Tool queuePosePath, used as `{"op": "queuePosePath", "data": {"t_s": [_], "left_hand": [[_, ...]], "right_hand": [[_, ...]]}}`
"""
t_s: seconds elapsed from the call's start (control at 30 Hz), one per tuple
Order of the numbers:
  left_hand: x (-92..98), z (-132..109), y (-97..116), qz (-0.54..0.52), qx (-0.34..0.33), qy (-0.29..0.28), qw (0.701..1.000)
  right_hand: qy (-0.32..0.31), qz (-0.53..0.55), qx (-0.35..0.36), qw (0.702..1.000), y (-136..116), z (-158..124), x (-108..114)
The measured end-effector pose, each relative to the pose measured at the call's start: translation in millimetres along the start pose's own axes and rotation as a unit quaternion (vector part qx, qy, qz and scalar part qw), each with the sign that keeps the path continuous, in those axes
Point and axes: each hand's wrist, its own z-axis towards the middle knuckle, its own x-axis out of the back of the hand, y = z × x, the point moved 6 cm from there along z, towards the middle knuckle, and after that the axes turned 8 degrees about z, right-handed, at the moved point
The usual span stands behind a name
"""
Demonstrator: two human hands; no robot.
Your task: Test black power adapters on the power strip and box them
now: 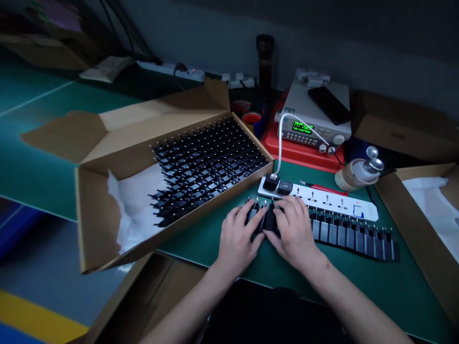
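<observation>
On a green mat [362,286], the left hand [238,239] and right hand [294,229] grip black plug adapters [268,217]. A row of adapters [351,236] lies rightward; a packed carton [96,220], leftward.

I count two hands [236,241], three black chargers [270,220] beneath them, and about ten more chargers [346,234] in one row. There's one white power strip [322,203] with four open sockets and two black adapters [278,185] plugged in, one bench power supply [304,129], one phone [328,105], and four cardboard boxes [100,215].
</observation>
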Motion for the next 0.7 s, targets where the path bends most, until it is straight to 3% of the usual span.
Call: {"op": "queuePosePath", "data": {"t_s": [0.07, 0.13, 0.27, 0.4, 0.47, 0.53, 0.63, 0.7], "left_hand": [[0.5, 0.6, -0.6, -0.004, -0.001, -0.002, 1.000], [1.2, 1.3, -0.7, -0.006, -0.002, -0.004, 1.000], [2.5, 2.0, 0.2, 0.002, -0.001, -0.011, 1.000], [2.0, 2.8, 1.6, 0.014, 0.006, -0.025, 1.000], [0.9, 3.3, 2.0, 0.017, 0.008, -0.034, 0.999], [-0.1, 3.5, 2.6, 0.020, 0.010, -0.042, 0.999], [0.0, 3.5, 3.8, 0.025, 0.011, -0.047, 0.999], [0.9, 3.6, 5.1, 0.031, 0.009, -0.046, 0.998]], "right_hand": [[0.030, 0.041, 0.033, 0.998, -8.4, -5.3, 14.1], [0.017, 0.072, 0.063, 0.995, -18.3, -16.3, 29.1], [-0.083, 0.054, 0.093, 0.991, -23.6, -59.2, 47.1], [-0.184, -0.010, 0.057, 0.981, -4.8, -114.9, 39.0], [-0.174, 0.000, 0.037, 0.984, 1.4, -134.4, 35.3], [-0.124, 0.018, 0.011, 0.992, 4.2, -143.0, 35.0], [-0.063, 0.027, -0.027, 0.997, 3.7, -139.3, 33.1], [-0.068, 0.021, -0.045, 0.996, 2.2, -131.5, 27.8]]}}
